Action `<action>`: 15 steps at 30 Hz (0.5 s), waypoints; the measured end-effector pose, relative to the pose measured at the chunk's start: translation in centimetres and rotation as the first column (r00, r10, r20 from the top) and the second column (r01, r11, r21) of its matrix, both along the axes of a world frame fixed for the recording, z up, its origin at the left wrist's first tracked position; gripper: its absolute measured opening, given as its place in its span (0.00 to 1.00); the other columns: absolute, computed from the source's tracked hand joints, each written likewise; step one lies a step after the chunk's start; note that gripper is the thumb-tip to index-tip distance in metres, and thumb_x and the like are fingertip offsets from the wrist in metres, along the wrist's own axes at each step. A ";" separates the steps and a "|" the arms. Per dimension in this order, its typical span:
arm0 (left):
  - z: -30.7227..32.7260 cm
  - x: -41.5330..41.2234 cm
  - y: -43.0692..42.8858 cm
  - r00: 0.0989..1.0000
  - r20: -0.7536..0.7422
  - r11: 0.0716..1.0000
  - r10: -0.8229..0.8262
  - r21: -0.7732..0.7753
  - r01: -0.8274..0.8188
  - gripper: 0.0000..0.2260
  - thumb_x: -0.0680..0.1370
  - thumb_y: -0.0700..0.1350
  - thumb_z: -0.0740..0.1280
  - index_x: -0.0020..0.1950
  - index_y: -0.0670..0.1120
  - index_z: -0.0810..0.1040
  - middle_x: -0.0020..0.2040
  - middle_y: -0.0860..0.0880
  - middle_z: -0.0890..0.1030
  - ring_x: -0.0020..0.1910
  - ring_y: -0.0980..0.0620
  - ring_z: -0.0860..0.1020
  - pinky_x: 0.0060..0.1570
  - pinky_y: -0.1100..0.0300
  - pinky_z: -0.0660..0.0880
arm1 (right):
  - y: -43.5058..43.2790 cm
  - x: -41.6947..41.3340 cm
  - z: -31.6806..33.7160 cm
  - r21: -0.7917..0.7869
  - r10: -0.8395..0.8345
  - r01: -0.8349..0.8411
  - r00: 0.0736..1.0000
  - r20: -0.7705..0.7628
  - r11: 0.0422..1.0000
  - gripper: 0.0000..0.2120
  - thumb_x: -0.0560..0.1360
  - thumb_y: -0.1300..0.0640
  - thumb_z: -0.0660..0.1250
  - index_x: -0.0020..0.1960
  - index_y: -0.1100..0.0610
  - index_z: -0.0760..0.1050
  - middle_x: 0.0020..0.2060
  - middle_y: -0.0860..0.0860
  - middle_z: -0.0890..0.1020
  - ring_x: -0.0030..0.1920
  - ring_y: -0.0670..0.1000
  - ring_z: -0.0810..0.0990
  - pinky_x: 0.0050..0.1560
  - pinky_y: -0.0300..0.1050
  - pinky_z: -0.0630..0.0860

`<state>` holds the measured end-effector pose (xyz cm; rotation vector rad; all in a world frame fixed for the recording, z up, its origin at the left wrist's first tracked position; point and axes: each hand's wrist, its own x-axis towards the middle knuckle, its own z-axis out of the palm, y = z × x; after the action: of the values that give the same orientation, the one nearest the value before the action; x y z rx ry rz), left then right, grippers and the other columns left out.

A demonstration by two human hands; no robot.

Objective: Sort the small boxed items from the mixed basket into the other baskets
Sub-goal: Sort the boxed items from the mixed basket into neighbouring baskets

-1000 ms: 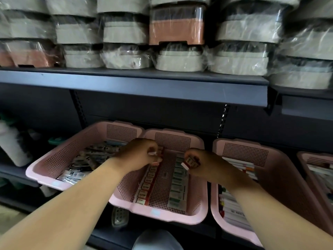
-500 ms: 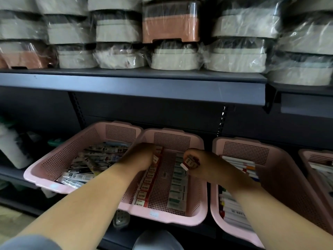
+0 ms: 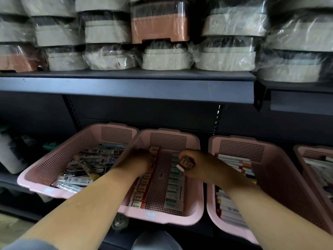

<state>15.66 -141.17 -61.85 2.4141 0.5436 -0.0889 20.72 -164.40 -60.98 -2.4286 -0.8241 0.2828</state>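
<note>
Three pink perforated baskets sit side by side on the lower shelf. The left basket [image 3: 54, 163] holds a loose jumble of long packs. The middle basket [image 3: 194, 192] has a neat row of red-edged small boxes [image 3: 142, 188] and a row of green-labelled boxes [image 3: 173, 192]. My left hand [image 3: 138, 161] reaches down onto the far end of the red row, fingers curled and hidden from view. My right hand [image 3: 200, 165] hovers over the middle basket and grips several small red-and-white boxes [image 3: 185, 164].
The right basket [image 3: 270, 170] holds rows of white boxes with coloured ends. A fourth basket [image 3: 313, 159] shows at the far right edge. The dark shelf [image 3: 126, 87] above carries plastic-wrapped containers. A white bottle [image 3: 9, 156] stands far left.
My left hand has moved down and forward from above the middle basket onto the far end of the red row. My right hand has stayed in place with its boxes.
</note>
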 end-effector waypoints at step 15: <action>0.0 2.1 1.3 0.998 0.004 0.993 -0.059 0.101 0.058 0.10 0.83 0.49 0.65 0.54 0.49 0.87 0.51 0.53 0.85 0.51 0.53 0.82 0.42 0.69 0.70 | 0.0 0.5 -0.6 0.012 0.030 -0.030 1.000 -0.003 0.999 0.18 0.70 0.55 0.73 0.55 0.39 0.75 0.49 0.41 0.81 0.48 0.41 0.80 0.47 0.42 0.79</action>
<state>17.72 -139.83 -61.87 2.5284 0.4845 -0.0795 21.26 -164.36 -61.59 -2.4062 -0.8588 0.2926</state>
